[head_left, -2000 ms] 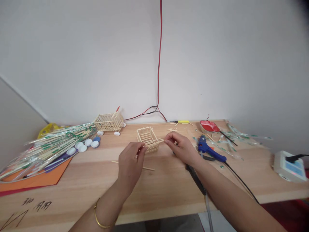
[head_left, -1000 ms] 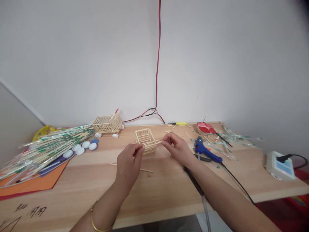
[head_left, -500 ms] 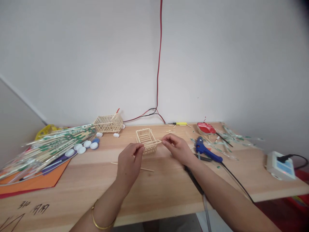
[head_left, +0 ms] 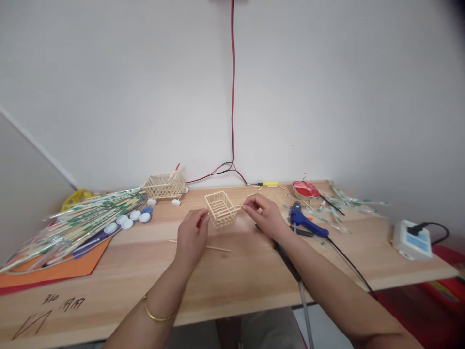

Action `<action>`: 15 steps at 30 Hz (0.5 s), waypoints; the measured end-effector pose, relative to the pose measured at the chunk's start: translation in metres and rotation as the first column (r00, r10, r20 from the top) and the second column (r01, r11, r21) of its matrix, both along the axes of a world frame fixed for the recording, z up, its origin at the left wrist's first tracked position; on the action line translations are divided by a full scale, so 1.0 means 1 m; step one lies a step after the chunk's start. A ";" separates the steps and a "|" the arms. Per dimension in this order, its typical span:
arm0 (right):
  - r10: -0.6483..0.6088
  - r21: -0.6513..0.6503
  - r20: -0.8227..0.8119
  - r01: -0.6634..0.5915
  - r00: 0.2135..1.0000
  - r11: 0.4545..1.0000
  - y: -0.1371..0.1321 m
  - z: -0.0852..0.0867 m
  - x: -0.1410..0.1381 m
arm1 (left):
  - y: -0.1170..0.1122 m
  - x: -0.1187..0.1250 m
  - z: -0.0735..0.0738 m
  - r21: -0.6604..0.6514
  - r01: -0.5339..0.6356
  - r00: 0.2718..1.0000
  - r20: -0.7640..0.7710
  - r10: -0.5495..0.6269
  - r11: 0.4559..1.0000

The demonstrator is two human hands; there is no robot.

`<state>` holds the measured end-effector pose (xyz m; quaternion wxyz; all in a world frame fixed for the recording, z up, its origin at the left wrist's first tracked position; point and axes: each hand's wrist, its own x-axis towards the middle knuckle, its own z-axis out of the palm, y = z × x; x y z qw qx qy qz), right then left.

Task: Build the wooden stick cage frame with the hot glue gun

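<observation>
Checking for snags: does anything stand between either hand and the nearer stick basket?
Nothing visible blocks: the left hand is beside the basket, and only the thin stick pinched by the right hand bridges to its rim.

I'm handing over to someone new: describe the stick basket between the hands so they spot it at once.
On the wooden table, look between the left hand and the right hand. There is the open-topped stick basket of pale lattice. Unlike the similar stick cart nearer the wall, which has white wheels, it shows none.
</observation>
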<state>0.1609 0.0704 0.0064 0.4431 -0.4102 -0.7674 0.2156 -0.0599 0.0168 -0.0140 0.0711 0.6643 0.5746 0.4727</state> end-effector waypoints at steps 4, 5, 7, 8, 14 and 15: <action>-0.019 0.019 0.005 0.018 1.000 1.000 -0.001 0.004 0.003 | 0.002 0.000 -0.008 0.000 0.028 0.998 -0.052 -0.028 1.000; -0.021 0.021 0.008 0.021 1.000 1.000 -0.001 0.004 0.004 | 0.002 0.000 -0.009 -0.003 0.042 0.997 -0.064 -0.043 0.999; -0.023 0.015 -0.013 0.023 1.000 1.000 0.000 0.005 0.004 | 0.001 0.002 -0.011 -0.001 0.073 0.994 -0.080 -0.073 0.997; -0.029 0.008 -0.037 0.029 0.999 1.000 0.001 0.005 0.005 | 0.001 0.003 -0.012 0.007 0.085 0.993 -0.084 -0.084 0.996; -0.080 -0.048 -0.187 0.073 0.979 0.996 0.002 0.008 0.016 | -0.003 0.008 -0.017 0.051 0.060 0.997 -0.057 -0.057 0.997; -0.080 -0.043 -0.186 0.073 0.979 0.996 0.000 0.009 0.019 | -0.004 0.008 -0.017 0.068 0.055 0.997 -0.057 -0.051 0.996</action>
